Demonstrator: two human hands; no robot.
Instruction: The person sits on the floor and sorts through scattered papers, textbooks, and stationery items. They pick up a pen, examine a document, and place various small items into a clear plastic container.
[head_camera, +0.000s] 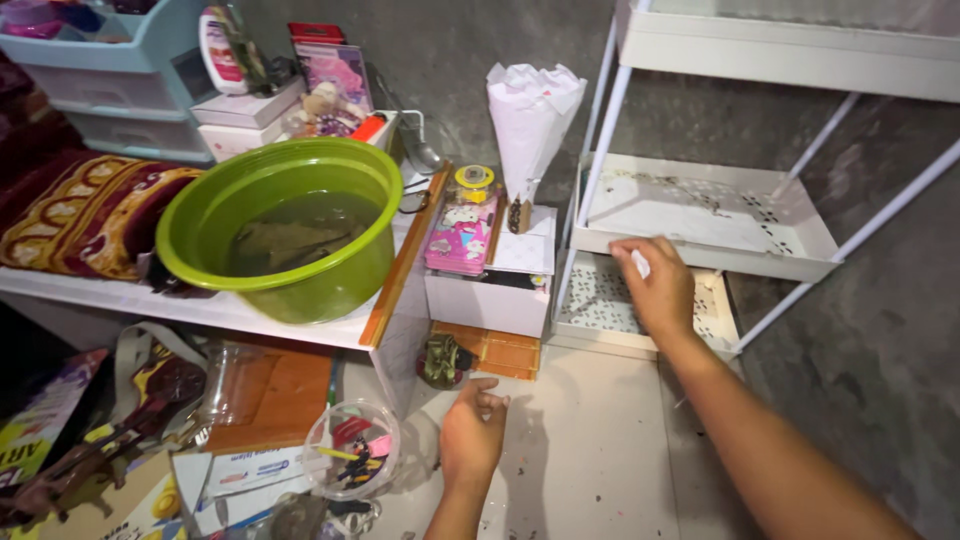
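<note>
My right hand (655, 285) is stretched out to the front edge of the middle tray of a white shelf rack (700, 215) and pinches a small white scrap between its fingers. My left hand (472, 432) hovers low over the pale floor with its fingers loosely curled, holding nothing. A small dark toy figure (443, 360) stands just beyond it, beside an orange wooden board. The rack's trays are perforated and speckled with dirt.
A green basin (290, 225) of murky water sits on a white table, beside a patterned cushion (90, 210). A white box (490, 290) carries a pink case and a white paper cone (532, 120). A clear round tub (352, 448) and papers lie on the floor at left.
</note>
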